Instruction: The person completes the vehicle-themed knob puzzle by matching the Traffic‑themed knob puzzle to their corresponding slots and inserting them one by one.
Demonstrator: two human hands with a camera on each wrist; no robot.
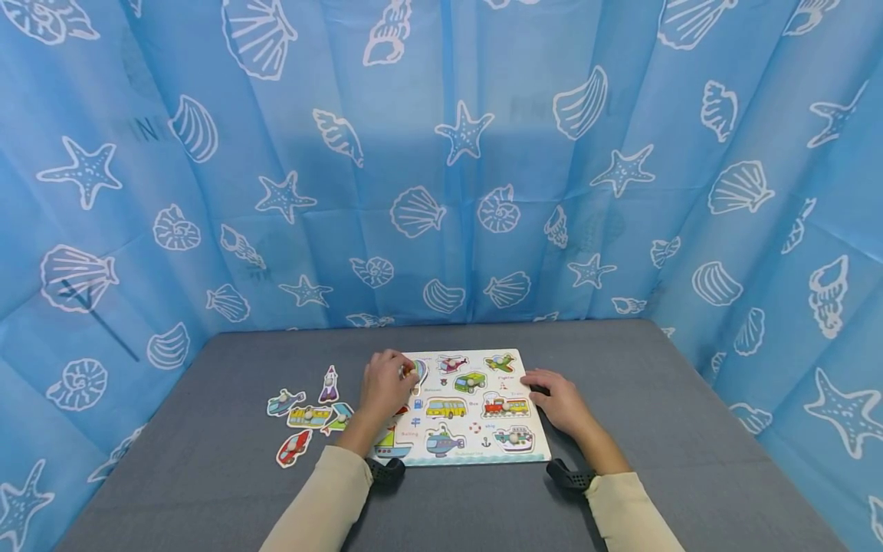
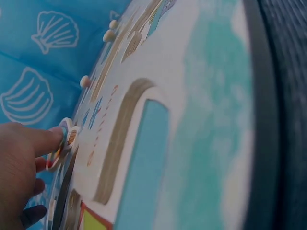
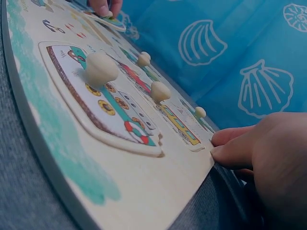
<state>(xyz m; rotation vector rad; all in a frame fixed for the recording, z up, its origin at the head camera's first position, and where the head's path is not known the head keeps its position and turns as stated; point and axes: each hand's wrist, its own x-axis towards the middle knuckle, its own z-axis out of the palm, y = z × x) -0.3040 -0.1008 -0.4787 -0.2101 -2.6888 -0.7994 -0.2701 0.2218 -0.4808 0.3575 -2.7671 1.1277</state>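
Note:
A white wooden knob puzzle board [image 1: 483, 448] lies flat on the table, printed with vehicles. At its upper left, my left hand [image 1: 386, 387] pinches a hot-air balloon piece [image 1: 421, 369]. The left wrist view shows this balloon piece [image 2: 72, 137] tilted between thumb and fingers, close over the board; whether it touches the board is hidden. My right hand [image 1: 562, 402] holds the board's right edge between thumb and fingers, as the right wrist view also shows. Near it, a ship piece [image 3: 108, 103] and a train piece [image 1: 507, 406] sit in their recesses.
Left of the board lie several loose pieces: a rocket [image 1: 329, 385], a grey-blue aircraft [image 1: 285, 402], a yellow vehicle [image 1: 308, 416], a red car [image 1: 293, 448] and a blue-green piece [image 1: 340, 418]. A blue shell-print curtain [image 1: 428, 253] hangs behind the grey table [image 1: 207, 460].

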